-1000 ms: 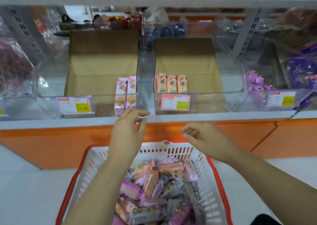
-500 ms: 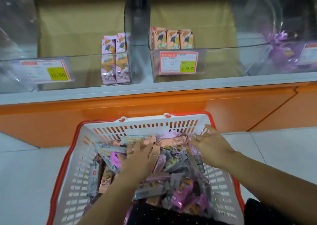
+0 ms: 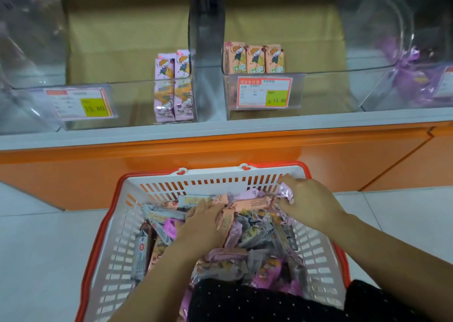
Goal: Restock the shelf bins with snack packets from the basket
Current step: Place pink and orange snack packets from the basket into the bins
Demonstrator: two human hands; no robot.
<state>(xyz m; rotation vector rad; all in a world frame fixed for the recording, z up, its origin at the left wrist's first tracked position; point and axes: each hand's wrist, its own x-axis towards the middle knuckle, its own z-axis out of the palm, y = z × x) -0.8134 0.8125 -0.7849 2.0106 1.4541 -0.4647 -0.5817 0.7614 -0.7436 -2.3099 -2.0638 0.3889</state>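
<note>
A white basket (image 3: pixel 157 189) with an orange rim stands on the floor, full of pink, orange and grey snack packets (image 3: pixel 255 233). My left hand (image 3: pixel 203 226) lies on the pile with fingers spread over an orange packet. My right hand (image 3: pixel 311 201) pinches a pink packet (image 3: pixel 285 194) at the basket's far right corner. On the shelf above, a clear left bin (image 3: pixel 122 103) holds pink packets (image 3: pixel 174 88) standing at its right side. The clear middle bin (image 3: pixel 318 93) holds three orange packets (image 3: pixel 253 58) at its left.
An orange shelf base (image 3: pixel 98 172) runs behind the basket. Price tags (image 3: pixel 264 92) hang on the bin fronts. A third bin (image 3: pixel 404 81) at the right holds purple wrapped sweets. Pale floor tiles (image 3: pixel 44 248) lie either side of the basket. A dark dotted garment (image 3: pixel 257 302) covers its near edge.
Both hands dropped from the shelf edge into the basket. The view tilted down. My right hand has lifted a pink packet slightly at the far right corner.
</note>
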